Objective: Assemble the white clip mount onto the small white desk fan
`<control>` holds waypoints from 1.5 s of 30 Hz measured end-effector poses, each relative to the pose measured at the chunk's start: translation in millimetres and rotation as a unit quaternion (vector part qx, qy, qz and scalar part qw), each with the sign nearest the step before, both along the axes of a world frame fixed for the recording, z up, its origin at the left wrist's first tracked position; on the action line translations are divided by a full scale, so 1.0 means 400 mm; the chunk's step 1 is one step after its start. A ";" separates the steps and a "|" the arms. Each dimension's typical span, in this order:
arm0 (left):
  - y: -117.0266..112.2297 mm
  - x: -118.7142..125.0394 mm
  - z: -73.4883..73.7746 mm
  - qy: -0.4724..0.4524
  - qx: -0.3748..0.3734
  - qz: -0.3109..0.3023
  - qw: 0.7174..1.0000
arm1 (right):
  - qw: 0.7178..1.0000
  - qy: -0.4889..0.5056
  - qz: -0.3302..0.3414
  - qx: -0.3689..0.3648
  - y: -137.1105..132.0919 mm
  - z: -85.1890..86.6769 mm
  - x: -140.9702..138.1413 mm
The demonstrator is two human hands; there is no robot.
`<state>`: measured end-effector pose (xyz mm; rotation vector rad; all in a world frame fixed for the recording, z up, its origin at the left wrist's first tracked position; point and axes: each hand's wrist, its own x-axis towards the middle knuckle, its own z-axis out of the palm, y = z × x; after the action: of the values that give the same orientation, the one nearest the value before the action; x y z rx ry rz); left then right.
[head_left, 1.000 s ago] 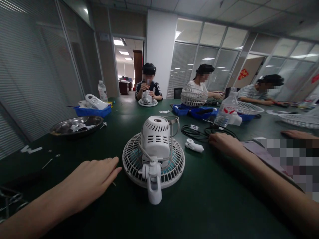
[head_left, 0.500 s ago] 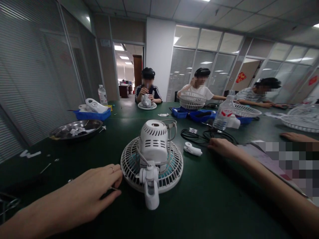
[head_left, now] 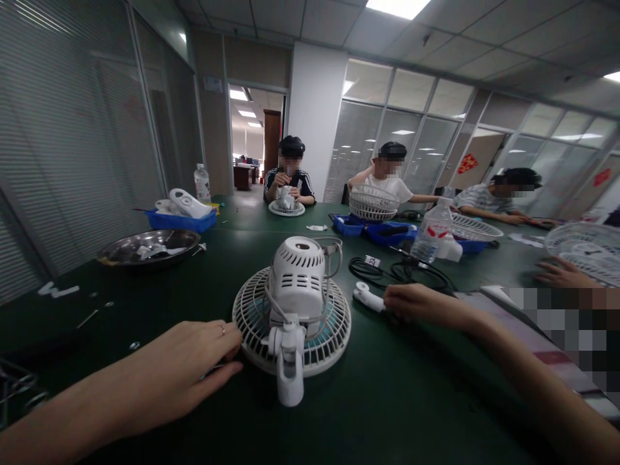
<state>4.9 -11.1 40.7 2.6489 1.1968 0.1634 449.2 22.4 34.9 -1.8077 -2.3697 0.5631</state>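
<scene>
In front of me a white electric fan lies face down on its round grille, motor housing up, with a hinged neck bracket pointing toward me. At the left edge of the grille rests my left hand, its fingers curled. A thin small item shows between thumb and fingers, too hidden to name. To the right of the fan, my right hand has its fingers closed on the near end of a small white plastic joint piece, which lies on the table.
Black cable with a tag lies behind the joint piece, near a plastic bottle. At left are a metal bowl and a blue tray with white parts. Several people sit around the green table; a co-worker's hand is at right.
My right hand has come left from beside the cable and closed on the end of the white joint piece. My left hand stays by the grille. The view has shifted slightly.
</scene>
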 end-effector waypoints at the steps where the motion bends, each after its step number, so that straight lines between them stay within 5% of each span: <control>1: -0.002 0.001 0.000 0.002 -0.008 -0.009 1.000 | 1.000 0.009 -0.002 0.013 0.001 0.004 -0.002; 6: -0.007 0.008 -0.001 -0.023 0.002 -0.048 0.999 | 0.995 0.043 -0.018 0.089 0.008 0.011 -0.044; 12: -0.011 0.018 -0.004 -0.009 0.027 -0.057 0.998 | 0.994 0.090 0.027 0.062 -0.009 -0.007 -0.129; 19: -0.039 0.029 0.018 -0.010 0.020 -0.047 0.999 | 0.991 0.105 0.052 0.056 -0.016 -0.003 -0.142; 23: -0.052 0.044 0.035 -0.114 -0.118 0.025 0.986 | 0.991 0.107 0.060 0.052 -0.014 0.008 -0.135; 28: -0.039 0.066 0.020 -0.250 -0.320 0.032 0.914 | 0.988 0.105 0.074 0.086 -0.021 0.047 -0.153; 31: -0.020 0.079 0.002 -0.267 -0.401 0.027 0.876 | 0.977 0.102 0.093 0.164 -0.060 0.065 -0.216; 34: -0.010 0.088 0.002 -0.279 -0.444 0.004 0.851 | 0.948 0.138 0.181 0.222 -0.118 0.057 -0.307; 37: -0.025 0.088 0.030 -0.289 -0.399 0.012 0.870 | 0.940 0.155 0.238 0.191 -0.163 0.033 -0.383; 41: -0.061 0.083 0.073 -0.251 -0.307 0.035 0.917 | 0.926 0.232 0.207 0.214 -0.181 0.006 -0.427; 45: -0.060 0.076 0.073 -0.241 -0.228 0.048 0.942 | 0.922 0.258 0.176 0.227 -0.195 0.012 -0.444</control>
<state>35.3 -35.0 70.0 1.9942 1.0414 0.4591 271.7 -55.7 39.7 -0.9087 -2.2032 0.4062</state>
